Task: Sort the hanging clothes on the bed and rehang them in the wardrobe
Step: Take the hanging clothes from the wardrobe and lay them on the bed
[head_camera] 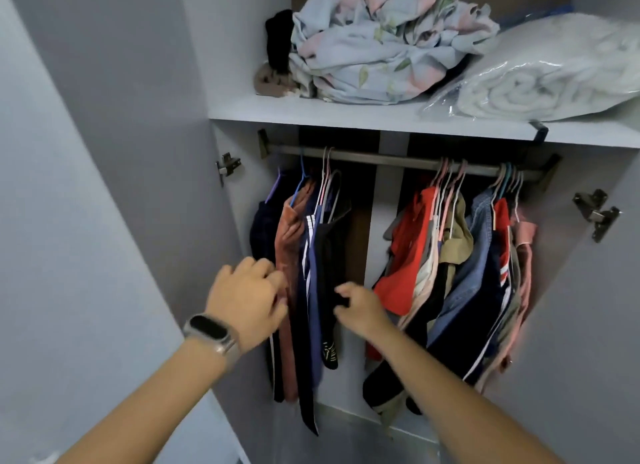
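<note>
Hands at the left group of hanging clothes [304,255]

Left hand [246,300] grips the rust-brown garment [287,255]; right hand [360,307] pinches the black garment [329,255] with curled fingers.

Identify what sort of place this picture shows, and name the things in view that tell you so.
Most likely the inside of an open bedroom wardrobe. A metal rail carries clothes on hangers, and the shelf above holds crumpled bedding and a bagged rolled blanket.
</note>
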The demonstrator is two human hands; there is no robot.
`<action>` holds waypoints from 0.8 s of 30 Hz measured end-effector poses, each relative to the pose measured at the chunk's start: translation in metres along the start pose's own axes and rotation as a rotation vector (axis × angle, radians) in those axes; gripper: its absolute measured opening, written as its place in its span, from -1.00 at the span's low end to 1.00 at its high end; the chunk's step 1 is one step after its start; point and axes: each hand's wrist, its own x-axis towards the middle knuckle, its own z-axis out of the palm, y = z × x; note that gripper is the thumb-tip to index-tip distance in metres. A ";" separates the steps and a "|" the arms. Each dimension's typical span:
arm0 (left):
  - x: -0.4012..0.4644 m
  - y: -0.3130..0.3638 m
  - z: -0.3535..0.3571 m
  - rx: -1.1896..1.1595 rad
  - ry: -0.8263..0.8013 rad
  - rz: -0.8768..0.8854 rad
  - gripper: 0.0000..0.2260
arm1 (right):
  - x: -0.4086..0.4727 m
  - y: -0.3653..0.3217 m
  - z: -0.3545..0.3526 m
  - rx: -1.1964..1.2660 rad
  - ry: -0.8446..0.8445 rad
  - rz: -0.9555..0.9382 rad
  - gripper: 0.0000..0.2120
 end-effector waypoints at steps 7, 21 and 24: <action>0.099 0.094 0.051 -1.444 -0.390 -0.606 -0.53 | 0.035 0.081 -0.093 0.146 0.274 0.262 -0.82; 0.258 0.049 0.162 -1.252 -0.046 -0.287 -0.77 | 0.213 0.096 -0.146 -0.184 0.530 0.543 -0.67; 0.278 0.037 0.170 -0.836 0.296 -0.275 -0.66 | 0.216 0.095 -0.142 -0.258 0.500 0.542 -0.72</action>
